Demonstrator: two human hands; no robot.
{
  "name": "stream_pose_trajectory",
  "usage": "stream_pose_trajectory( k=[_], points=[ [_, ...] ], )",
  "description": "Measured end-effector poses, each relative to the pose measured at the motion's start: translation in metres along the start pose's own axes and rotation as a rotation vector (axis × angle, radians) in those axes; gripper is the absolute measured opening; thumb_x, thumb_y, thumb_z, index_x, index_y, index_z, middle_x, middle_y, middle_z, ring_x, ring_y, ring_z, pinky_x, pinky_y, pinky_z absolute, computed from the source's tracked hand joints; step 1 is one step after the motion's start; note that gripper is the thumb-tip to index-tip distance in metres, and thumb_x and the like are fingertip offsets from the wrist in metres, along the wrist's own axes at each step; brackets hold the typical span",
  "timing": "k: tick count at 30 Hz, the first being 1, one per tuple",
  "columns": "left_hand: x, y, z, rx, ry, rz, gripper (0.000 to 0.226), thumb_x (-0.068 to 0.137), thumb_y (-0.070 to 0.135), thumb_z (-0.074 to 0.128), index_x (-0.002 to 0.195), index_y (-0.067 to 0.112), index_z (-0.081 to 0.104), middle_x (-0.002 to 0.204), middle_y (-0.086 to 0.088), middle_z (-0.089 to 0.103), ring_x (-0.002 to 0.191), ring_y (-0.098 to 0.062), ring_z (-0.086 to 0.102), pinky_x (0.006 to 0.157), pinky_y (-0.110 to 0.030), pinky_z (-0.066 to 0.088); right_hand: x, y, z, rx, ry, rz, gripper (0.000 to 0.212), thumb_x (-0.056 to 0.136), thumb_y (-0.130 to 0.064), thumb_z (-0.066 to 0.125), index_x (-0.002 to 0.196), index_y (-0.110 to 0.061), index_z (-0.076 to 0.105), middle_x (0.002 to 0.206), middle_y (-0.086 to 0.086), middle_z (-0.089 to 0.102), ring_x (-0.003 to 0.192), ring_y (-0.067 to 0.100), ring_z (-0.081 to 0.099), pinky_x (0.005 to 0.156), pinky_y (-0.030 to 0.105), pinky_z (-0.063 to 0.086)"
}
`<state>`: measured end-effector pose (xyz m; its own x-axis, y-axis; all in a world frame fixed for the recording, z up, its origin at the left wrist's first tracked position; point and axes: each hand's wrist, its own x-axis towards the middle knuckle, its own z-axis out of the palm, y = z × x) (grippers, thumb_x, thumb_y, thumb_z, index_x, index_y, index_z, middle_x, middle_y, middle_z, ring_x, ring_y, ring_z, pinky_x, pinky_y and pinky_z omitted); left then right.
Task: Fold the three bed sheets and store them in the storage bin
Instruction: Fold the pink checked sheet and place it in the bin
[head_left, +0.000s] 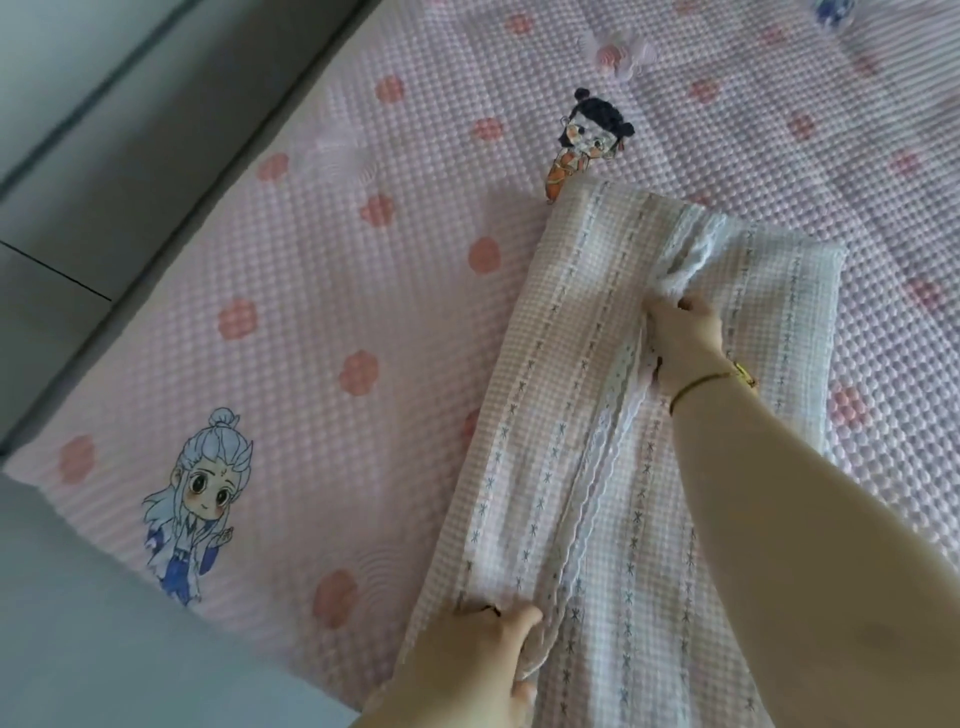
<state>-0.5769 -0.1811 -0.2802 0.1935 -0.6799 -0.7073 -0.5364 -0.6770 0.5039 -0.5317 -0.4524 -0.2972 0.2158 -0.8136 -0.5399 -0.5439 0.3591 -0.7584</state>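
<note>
Sheet (597, 415) lies on pink cartoon bedspread (311, 286), both hands gripping.

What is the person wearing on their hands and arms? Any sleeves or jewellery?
No sleeves show: both forearms are bare. The right hand has a thin bracelet at the wrist, a dark cord with a small gold-coloured piece. The left hand shows no ring, glove or band in this view.

I have one head-worn view only, looking steeply down, close over the bed (291, 332), tilted; its left edge and near-left corner show, floor (104, 623) beyond.
</note>
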Motion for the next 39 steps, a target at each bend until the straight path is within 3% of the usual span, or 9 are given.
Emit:
stream_pose_trajectory(
  k=[6,9,15,21,24,27,30,35,39],
  points=[
    [-0.020,-0.023,0.020,-0.194,0.183,0.146,0.034,0.095,0.024,0.040,0.124,0.038,0.050,0.116,0.010,0.063,0.096,0.004,0.053,0.094,-0.016,0.042,-0.040,0.016,-0.014,0.054,-0.298,0.117,0.030,0.090,-0.038,0.055,0.076,-0.012,0.050,0.045,-0.001,0.055,0.037,0.011,0.054,0.041,0.020,0.047],
    [-0.026,-0.044,0.035,-0.095,0.345,0.370,0.032,0.079,0.024,0.044,0.109,0.034,0.051,0.099,0.022,0.065,0.092,0.009,0.051,0.084,-0.010,0.044,-0.084,0.053,-0.019,-0.009,-0.556,0.243,0.036,0.088,-0.034,0.056,0.090,0.001,0.056,0.071,0.010,0.063,0.058,0.019,0.061,0.056,0.028,0.056],
    [-0.046,-0.068,0.066,-0.172,0.615,0.373,0.061,0.063,0.029,0.060,0.119,0.043,0.039,0.132,0.038,0.029,0.108,0.001,0.042,0.089,-0.015,0.043,-0.178,0.122,-0.010,-0.250,-0.853,0.244,0.018,0.087,-0.017,0.061,0.096,-0.001,0.060,0.083,0.009,0.067,0.063,0.015,0.064,0.059,0.023,0.055],
    [-0.073,-0.076,0.080,-0.334,0.569,-0.041,0.065,0.048,0.063,0.042,0.110,0.050,0.026,0.100,0.024,0.044,0.087,-0.002,0.052,0.069,-0.015,0.044,-0.207,0.136,-0.025,-0.162,-0.609,0.160,0.018,0.090,-0.006,0.053,0.072,-0.010,0.052,0.063,0.003,0.056,0.041,0.006,0.050,0.041,0.016,0.042],
    [-0.080,-0.062,0.083,-0.114,0.658,0.122,0.030,0.063,0.043,0.042,0.091,0.037,0.048,0.064,0.021,0.053,0.070,-0.009,0.048,0.045,-0.011,0.032,-0.215,0.138,-0.043,-0.035,-0.497,0.093,0.016,0.090,-0.009,0.056,0.074,-0.008,0.054,0.064,0.003,0.055,0.046,0.007,0.052,0.043,0.017,0.042],
    [-0.084,-0.044,0.086,0.166,0.816,0.371,0.020,0.066,0.027,0.047,0.062,0.025,0.066,0.052,0.013,0.060,0.068,-0.007,0.043,0.057,-0.019,0.034,-0.219,0.140,-0.049,0.103,-0.446,0.101,0.009,0.089,-0.012,0.058,0.081,-0.008,0.057,0.078,0.007,0.061,0.067,0.016,0.059,0.062,0.024,0.052],
    [-0.085,-0.030,0.088,0.206,0.849,0.373,0.023,0.066,0.028,0.048,0.055,0.024,0.068,0.064,0.011,0.065,0.081,-0.007,0.044,0.071,-0.021,0.031,-0.227,0.146,-0.053,0.113,-0.565,0.142,0.014,0.087,-0.018,0.060,0.099,-0.011,0.057,0.097,0.005,0.066,0.087,0.019,0.065,0.082,0.032,0.055],
    [-0.061,-0.054,0.110,0.381,0.623,0.362,0.021,0.067,0.047,0.046,0.079,0.032,0.055,0.125,-0.003,0.060,0.143,-0.011,0.009,0.108,-0.025,0.011,-0.237,0.173,-0.065,-0.170,-0.582,0.119,0.013,0.086,-0.014,0.062,0.096,-0.015,0.055,0.081,-0.001,0.062,0.057,0.004,0.060,0.050,0.020,0.052],
    [-0.059,-0.084,0.105,0.675,0.433,0.447,0.104,0.056,0.065,0.042,0.146,0.025,0.011,0.156,0.001,0.006,0.144,-0.017,-0.007,0.115,-0.032,0.000,-0.240,0.190,-0.085,-0.280,-0.349,-0.050,0.014,0.086,-0.019,0.062,0.096,-0.023,0.054,0.079,-0.012,0.058,0.065,0.005,0.058,0.047,0.008,0.041]
  ],
)
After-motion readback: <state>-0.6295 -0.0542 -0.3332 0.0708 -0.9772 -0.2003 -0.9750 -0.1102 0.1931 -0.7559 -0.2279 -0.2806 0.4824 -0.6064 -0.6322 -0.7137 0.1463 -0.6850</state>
